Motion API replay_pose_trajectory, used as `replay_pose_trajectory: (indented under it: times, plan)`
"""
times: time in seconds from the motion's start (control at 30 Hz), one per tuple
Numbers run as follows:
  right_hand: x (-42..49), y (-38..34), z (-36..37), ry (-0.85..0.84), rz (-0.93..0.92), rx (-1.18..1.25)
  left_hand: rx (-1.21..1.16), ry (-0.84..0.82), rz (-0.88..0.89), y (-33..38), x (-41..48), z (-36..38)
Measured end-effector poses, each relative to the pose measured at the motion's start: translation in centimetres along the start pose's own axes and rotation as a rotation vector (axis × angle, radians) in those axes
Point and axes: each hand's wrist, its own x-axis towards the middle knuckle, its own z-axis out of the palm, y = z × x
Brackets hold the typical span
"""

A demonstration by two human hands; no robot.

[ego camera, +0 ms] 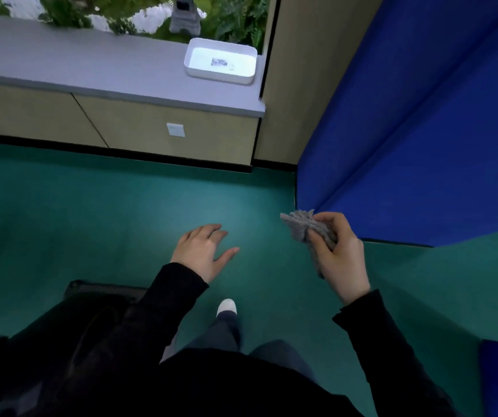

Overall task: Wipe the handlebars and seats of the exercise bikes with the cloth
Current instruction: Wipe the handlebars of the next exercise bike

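1. A person's dark sleeves (169,299) and torso fill the bottom of this downward view. One white shoe (226,306) shows on the green floor (106,212).
2. The left hand (204,251) hovers over the floor with its fingers (211,228) spread and relaxed, holding nothing.
3. The right hand (342,260) grips a bunched grey cloth (303,225), its fingers (329,219) curled round it, probably so it is ready for wiping.
4. A dark shape (91,299) at lower left may be part of an exercise bike. No handlebar or seat is clearly visible.
5. Further off, a white tray (216,77) sits on a grey desk (61,64) under a window.
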Motion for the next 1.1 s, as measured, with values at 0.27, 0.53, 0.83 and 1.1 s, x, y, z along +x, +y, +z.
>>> replay_pose_trajectory:
  times: [0.27, 0.53, 0.83, 1.1]
  plan:
    - [8.8, -3.1, 5.0, -0.156, -0.119, 0.010, -0.099, 0.040, -0.207, -4.1, 3.8, -2.6]
    - [19.1, -3.9, 8.8, -0.329, -0.214, 0.061, -0.117, 0.107, -0.461, -7.2, 7.6, -4.4]
    - [34.4, -5.6, 11.3, -0.473, -0.337, 0.121, -0.115, 0.151, -0.612, -6.7, 17.3, -7.4]
    - [42.6, -7.7, 16.5, -0.607, -0.339, 0.165, -0.063, 0.186, -0.736, -8.0, 21.8, -9.7]
